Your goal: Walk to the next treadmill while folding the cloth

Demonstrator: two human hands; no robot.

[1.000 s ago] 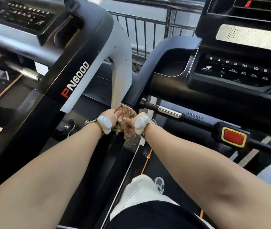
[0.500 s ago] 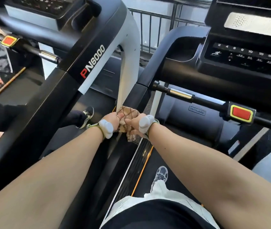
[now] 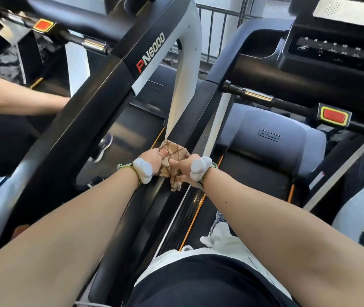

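Together, left hand (image 3: 152, 156) and right hand (image 3: 182, 166) grip the brown cloth (image 3: 173, 152).

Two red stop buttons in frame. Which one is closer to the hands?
The right one, on the crossbar of the treadmill the person stands on. The other sits far up at top left, on the PN6000 machine, well beyond the left hand.

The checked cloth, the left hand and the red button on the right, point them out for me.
checked cloth (image 3: 175, 151), head view, its upper flat face
left hand (image 3: 152, 159), head view, its back
red button (image 3: 334, 115), head view, its red face
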